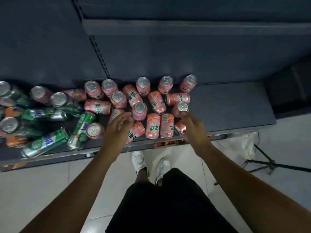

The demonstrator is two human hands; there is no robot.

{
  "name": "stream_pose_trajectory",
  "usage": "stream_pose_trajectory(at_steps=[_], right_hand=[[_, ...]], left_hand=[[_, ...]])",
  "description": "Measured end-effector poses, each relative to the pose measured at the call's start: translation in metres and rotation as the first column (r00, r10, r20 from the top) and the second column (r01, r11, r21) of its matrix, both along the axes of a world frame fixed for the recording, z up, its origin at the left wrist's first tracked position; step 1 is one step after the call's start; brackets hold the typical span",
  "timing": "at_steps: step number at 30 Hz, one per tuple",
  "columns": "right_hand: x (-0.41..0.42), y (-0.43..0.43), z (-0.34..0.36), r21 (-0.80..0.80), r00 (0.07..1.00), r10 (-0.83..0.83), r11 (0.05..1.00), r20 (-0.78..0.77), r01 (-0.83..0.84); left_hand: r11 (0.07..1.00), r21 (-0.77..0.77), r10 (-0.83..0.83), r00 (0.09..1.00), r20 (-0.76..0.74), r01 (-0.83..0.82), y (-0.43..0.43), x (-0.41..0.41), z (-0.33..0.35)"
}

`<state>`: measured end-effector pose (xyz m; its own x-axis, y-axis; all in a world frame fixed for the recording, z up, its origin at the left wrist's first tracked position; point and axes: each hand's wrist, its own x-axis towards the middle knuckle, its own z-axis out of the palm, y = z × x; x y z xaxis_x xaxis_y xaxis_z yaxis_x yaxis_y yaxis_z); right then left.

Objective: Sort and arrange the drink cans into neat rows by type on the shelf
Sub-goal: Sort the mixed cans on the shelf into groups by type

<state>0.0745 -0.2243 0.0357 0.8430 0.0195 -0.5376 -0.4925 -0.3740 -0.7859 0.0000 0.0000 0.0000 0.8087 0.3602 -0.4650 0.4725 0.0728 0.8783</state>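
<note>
Hovering above the pink cans (pixel 152 126) jumbled at the front edge of the shelf (pixel 235 105), the left hand (pixel 117 126) and right hand (pixel 193 125) are held loosely open and empty; those lying flat may be rolled off that edge if nudged.

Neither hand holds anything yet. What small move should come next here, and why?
Probably the right hand should grip the upright pink can at its fingertips and set it back among the standing cans at the rear of the shelf: that hand is empty, and toppled cans lie around it.
</note>
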Motion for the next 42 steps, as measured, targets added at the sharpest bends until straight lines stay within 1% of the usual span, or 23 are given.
stream_pose_trajectory(at_steps=[3,5,7,11,13,16,20,23,25,28,30,33,37,40,42], right_hand=[[0.013,-0.003,-0.019,-0.105,0.999,-0.051,0.993,0.013,0.052],[0.017,-0.008,-0.039,-0.163,0.997,-0.077,0.984,-0.01,0.074],[0.023,-0.015,-0.058,-0.223,0.994,-0.105,0.97,-0.014,0.099],[0.033,-0.031,-0.091,-0.321,0.993,-0.107,0.943,-0.046,0.087],[0.037,-0.039,-0.107,-0.335,0.987,-0.134,0.937,-0.089,0.097],[0.041,-0.046,-0.126,-0.348,0.969,-0.166,0.933,-0.182,0.094],[0.041,-0.048,-0.144,-0.32,0.953,-0.223,0.935,-0.204,0.151],[0.046,-0.048,-0.154,-0.299,0.934,-0.281,0.931,-0.221,0.21],[0.053,-0.048,-0.162,-0.289,0.913,-0.324,0.924,-0.246,0.25],[0.065,-0.047,-0.171,-0.281,0.894,-0.348,0.921,-0.282,0.269],[0.071,-0.047,-0.175,-0.289,0.886,-0.358,0.917,-0.294,0.275],[0.076,-0.05,-0.183,-0.306,0.901,-0.33,0.921,-0.282,0.242],[0.078,-0.055,-0.201,-0.307,0.909,-0.321,0.922,-0.265,0.236],[0.077,-0.065,-0.22,-0.289,0.908,-0.329,0.924,-0.259,0.252],[0.079,-0.06,-0.205,-0.282,0.906,-0.336,0.923,-0.257,0.262]], left_hand=[[0.999,0.039,-0.036,0.999,-0.017,0.037,0.0,0.013,-0.013],[0.998,0.04,-0.049,0.997,-0.054,0.051,-0.001,0.017,-0.026],[0.993,0.091,-0.068,0.995,-0.075,0.075,-0.004,0.021,-0.037],[0.978,0.188,-0.063,0.991,-0.121,0.085,-0.024,0.028,-0.056],[0.962,0.241,-0.086,0.981,-0.173,0.127,-0.038,0.03,-0.067],[0.916,0.339,-0.11,0.948,-0.297,0.213,-0.056,0.031,-0.084],[0.876,0.396,-0.12,0.92,-0.374,0.276,-0.076,0.03,-0.099],[0.806,0.463,-0.161,0.889,-0.429,0.37,-0.086,0.032,-0.107],[0.775,0.481,-0.172,0.87,-0.462,0.409,-0.092,0.038,-0.109],[0.688,0.536,-0.211,0.842,-0.496,0.489,-0.102,0.043,-0.113],[0.655,0.552,-0.217,0.828,-0.516,0.516,-0.107,0.046,-0.116],[0.672,0.561,-0.191,0.845,-0.5,0.484,-0.114,0.049,-0.12],[0.731,0.534,-0.163,0.868,-0.469,0.425,-0.118,0.051,-0.127],[0.811,0.465,-0.151,0.894,-0.421,0.356,-0.118,0.053,-0.129],[0.845,0.423,-0.155,0.907,-0.392,0.328,-0.114,0.055,-0.128]])
